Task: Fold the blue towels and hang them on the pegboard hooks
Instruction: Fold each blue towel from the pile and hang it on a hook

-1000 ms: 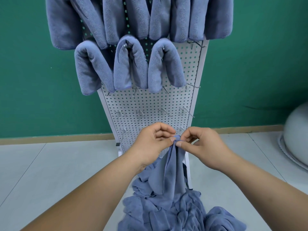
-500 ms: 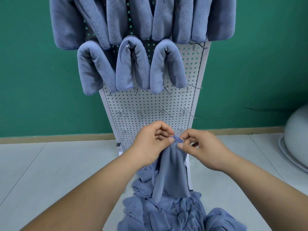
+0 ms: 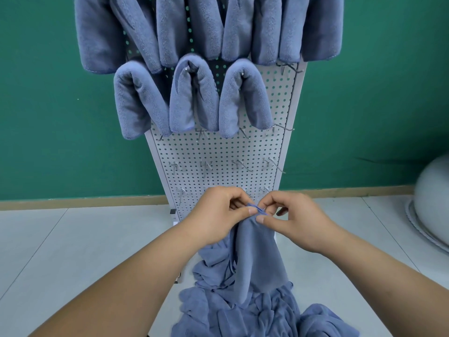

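Two grips on one blue towel (image 3: 255, 259), in front of the pegboard (image 3: 218, 152) near its foot: left hand (image 3: 218, 215) and right hand (image 3: 294, 220) almost touching, each pinching the towel's top edge between thumb and forefinger. Hanging from that pinch down onto a crumpled pile of blue towels (image 3: 243, 312) on the floor at the pegboard's foot. Higher on the pegboard, folded towels (image 3: 194, 98) draped in two rows. Just below those, bare hooks (image 3: 274, 164).
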Tool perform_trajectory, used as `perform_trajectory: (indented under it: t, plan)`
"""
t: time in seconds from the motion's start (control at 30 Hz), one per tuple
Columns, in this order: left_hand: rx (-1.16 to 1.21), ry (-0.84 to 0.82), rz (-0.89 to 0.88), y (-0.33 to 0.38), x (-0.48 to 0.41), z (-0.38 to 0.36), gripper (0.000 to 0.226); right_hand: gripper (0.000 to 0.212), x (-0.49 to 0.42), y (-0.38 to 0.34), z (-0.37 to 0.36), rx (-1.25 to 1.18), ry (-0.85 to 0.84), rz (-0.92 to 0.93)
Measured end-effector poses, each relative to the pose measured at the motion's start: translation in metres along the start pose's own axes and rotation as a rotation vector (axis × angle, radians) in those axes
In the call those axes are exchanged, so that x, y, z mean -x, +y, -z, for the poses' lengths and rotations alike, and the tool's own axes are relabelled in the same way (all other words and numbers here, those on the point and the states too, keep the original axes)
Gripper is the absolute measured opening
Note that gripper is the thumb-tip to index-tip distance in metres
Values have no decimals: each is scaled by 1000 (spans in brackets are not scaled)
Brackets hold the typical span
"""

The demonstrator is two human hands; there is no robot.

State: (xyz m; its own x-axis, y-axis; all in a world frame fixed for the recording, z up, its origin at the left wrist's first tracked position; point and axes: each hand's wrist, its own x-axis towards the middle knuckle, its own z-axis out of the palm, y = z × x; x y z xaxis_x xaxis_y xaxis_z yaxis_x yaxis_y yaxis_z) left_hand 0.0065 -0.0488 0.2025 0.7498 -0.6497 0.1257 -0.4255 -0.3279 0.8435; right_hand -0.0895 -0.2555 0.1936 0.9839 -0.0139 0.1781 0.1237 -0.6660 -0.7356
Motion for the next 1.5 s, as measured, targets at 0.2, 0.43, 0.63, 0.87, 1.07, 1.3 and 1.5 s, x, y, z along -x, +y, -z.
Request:
perform_trajectory:
  t: [0.2,0.43,0.63,0.87,1.07,1.3,1.5]
  plan:
    - [-136,55,-126,4,-1,14,6,23,-5,-1,9,-16,-49,2]
    - [-195,81,-179,2,3,27,7,28,-6,11,15,24,-197,-47]
    - [-180,250,-167,-3,2,39,7,29,-3,16,19,102,-302,-76]
    - [-150,485,-70,-24,-3,69,10,33,5,39,49,499,-337,-241]
    - [-246,586,49,-45,0,98,6,19,17,61,82,658,-139,-356]
    - [-475,503,22,-42,3,96,3,9,25,55,98,545,299,-218]
    - [-528,450,39,-46,3,93,6,8,33,26,110,277,545,-108]
